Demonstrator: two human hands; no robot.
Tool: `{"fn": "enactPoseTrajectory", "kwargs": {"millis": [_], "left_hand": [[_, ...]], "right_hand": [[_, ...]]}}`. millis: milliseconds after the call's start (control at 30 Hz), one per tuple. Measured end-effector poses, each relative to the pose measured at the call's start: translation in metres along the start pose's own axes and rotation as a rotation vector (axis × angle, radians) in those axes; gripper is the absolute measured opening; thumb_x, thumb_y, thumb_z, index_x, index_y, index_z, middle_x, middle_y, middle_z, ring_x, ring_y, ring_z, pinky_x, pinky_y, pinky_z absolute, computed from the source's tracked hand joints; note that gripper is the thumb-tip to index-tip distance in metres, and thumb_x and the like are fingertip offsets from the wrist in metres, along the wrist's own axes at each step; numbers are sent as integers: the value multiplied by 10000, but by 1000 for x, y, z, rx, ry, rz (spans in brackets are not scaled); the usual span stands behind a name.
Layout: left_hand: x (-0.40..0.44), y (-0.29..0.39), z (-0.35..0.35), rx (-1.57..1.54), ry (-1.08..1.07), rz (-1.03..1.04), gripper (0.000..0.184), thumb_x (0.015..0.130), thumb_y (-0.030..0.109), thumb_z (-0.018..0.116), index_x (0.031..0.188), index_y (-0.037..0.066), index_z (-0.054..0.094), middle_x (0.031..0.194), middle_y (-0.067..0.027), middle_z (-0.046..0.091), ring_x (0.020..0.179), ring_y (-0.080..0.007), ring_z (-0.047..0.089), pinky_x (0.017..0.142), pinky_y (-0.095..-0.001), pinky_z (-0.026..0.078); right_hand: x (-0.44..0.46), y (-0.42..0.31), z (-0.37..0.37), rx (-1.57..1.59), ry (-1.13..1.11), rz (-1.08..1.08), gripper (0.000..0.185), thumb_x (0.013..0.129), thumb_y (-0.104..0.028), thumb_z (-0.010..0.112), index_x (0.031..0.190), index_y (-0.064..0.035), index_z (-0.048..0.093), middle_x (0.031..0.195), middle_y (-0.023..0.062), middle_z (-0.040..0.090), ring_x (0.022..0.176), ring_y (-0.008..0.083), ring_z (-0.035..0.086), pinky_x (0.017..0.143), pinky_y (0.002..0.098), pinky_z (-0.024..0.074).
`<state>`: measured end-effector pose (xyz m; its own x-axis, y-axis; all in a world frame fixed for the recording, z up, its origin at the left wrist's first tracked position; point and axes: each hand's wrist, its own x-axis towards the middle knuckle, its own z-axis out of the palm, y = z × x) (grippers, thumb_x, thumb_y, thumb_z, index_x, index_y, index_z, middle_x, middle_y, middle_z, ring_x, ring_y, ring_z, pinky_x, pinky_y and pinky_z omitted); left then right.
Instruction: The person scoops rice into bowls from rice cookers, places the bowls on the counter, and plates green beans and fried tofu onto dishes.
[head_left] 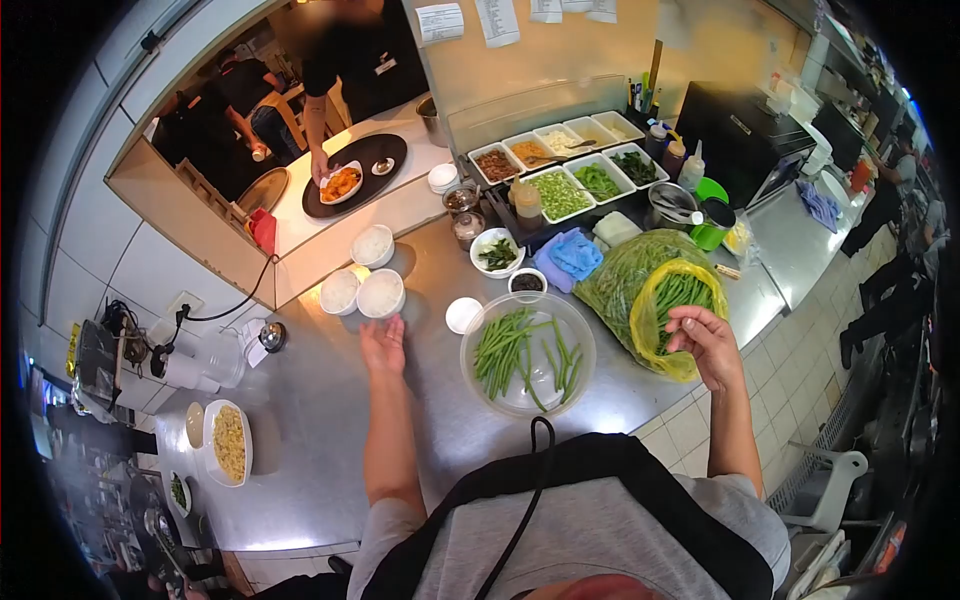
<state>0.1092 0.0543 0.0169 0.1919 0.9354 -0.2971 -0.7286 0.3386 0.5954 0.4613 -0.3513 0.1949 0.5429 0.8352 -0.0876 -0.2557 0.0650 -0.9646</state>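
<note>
Palm up, my left hand [384, 346] lies on the steel counter just below a white bowl of rice [381, 293], its fingers apart and nothing in it. Two more rice bowls stand behind that one. My right hand [702, 343] is raised at the front of a yellow plastic bag [648, 340] full of green beans [684, 297]; its fingers are curled, and I cannot make out anything between them. Between my hands stands a clear round container [470, 372] with cut green beans [505, 350] inside.
Trays of chopped ingredients [560, 194] line the back. Blue cloths [573, 256] lie beside the bag. An oval dish of yellow food [229, 443] stands at left. Beyond the pass window, another person's hand [319, 168] touches a dish on a black tray [355, 212].
</note>
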Motion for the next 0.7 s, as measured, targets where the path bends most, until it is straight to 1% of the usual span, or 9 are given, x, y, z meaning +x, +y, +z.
{"fn": "enactPoseTrajectory", "kwargs": {"millis": [167, 267, 333, 400, 467, 500, 567, 600, 700], "left_hand": [[-19, 6, 7, 36, 124, 245, 668, 933, 198, 465, 1451, 175, 43, 1291, -154, 403, 1133, -310, 476, 962, -436, 412], [-75, -4, 4, 566, 195, 297, 613, 918, 206, 500, 1438, 125, 186, 1335, -160, 390, 1182, -298, 440, 997, -406, 361], [-109, -19, -19, 912, 223, 488, 542, 900, 194, 524, 1384, 55, 324, 1345, -174, 401, 1205, -294, 426, 1016, -381, 325], [-142, -41, -46, 1179, 379, 628, 470, 884, 160, 525, 1312, 1, 415, 1320, -201, 429, 1222, -311, 407, 1021, -376, 318], [-189, -56, -38, 1611, 513, 682, 433, 894, 195, 496, 1266, -21, 450, 1309, -228, 430, 1218, -360, 395, 1027, -422, 302], [-202, -63, -38, 1690, 542, 718, 429, 901, 213, 481, 1258, -24, 454, 1303, -234, 432, 1215, -372, 392, 1027, -432, 298], [-217, -80, -34, 1841, 604, 781, 429, 915, 247, 450, 1242, -30, 462, 1291, -245, 436, 1209, -395, 387, 1027, -453, 290], [-220, -87, -25, 1889, 659, 771, 463, 935, 312, 410, 1239, -32, 462, 1287, -244, 442, 1212, -398, 385, 1024, -467, 286], [-218, -95, -15, 2078, 766, 709, 466, 942, 332, 404, 1242, -20, 463, 1300, -230, 436, 1225, -390, 377, 1023, -470, 286]], "right_hand": [[31, -34, -5, -260, -124, -109, 292, 893, -112, 517, 1162, -6, 559, 972, 73, 622, 751, 157, 607, 723, 257, 487], [99, -51, -8, -528, -278, -410, 367, 874, -130, 537, 1229, -40, 523, 1008, 84, 612, 784, 173, 604, 749, 279, 483], [148, -80, -9, -987, -306, -557, 428, 847, -147, 566, 1256, -42, 494, 1074, 129, 586, 822, 203, 600, 768, 308, 475], [221, -89, -14, -1077, -335, -662, 562, 809, -174, 597, 1323, -49, 408, 1206, 200, 504, 907, 299, 573, 825, 368, 453], [292, -101, -16, -1303, -234, -761, 626, 808, -206, 596, 1361, -66, 340, 1336, 217, 417, 1165, 373, 470, 958, 404, 403], [334, -105, -17, -1382, -174, -767, 647, 803, -222, 600, 1365, -59, 324, 1363, 236, 375, 1224, 385, 412, 990, 412, 384], [401, -114, -12, -1407, -65, -850, 643, 794, -221, 596, 1353, -46, 331, 1368, 253, 355, 1219, 411, 403, 982, 426, 391], [430, -119, -4, -1407, -10, -889, 632, 794, -220, 589, 1347, -44, 340, 1366, 251, 358, 1211, 414, 410, 979, 435, 393], [481, -141, 27, -1369, 148, -898, 590, 792, -186, 552, 1327, -29, 357, 1351, 235, 387, 1182, 395, 447, 958, 458, 404]]}}
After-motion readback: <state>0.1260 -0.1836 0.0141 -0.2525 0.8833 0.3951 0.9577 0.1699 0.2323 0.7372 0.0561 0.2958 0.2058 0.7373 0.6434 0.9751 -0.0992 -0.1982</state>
